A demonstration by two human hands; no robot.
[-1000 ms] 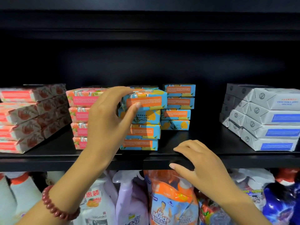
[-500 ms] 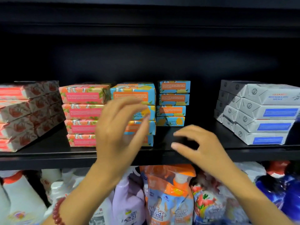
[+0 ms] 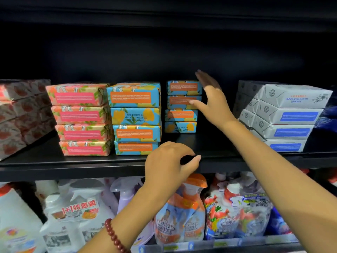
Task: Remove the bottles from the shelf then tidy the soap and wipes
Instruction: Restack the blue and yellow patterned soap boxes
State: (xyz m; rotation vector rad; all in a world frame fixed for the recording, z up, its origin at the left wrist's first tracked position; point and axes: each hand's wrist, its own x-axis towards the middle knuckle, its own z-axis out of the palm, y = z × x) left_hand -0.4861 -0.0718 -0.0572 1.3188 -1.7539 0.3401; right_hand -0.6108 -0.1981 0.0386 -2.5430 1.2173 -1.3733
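Black shelf [image 3: 73, 161] carries stacked soap boxes [image 3: 134, 117] (five separate piles).

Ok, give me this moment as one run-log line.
phase: tidy soap | right hand: open, thumb on rear blue soap stack | left hand: fingers curled at shelf edge, nothing held

I see a shop: a black shelf [image 3: 91, 168] carries neat stacks of identical wrapped soap bars [image 3: 134, 117], with cleaner bottles [image 3: 178, 221] crowded below, one wearing a promo sticker [image 3: 78, 209], above a label strip [image 3: 218, 244].
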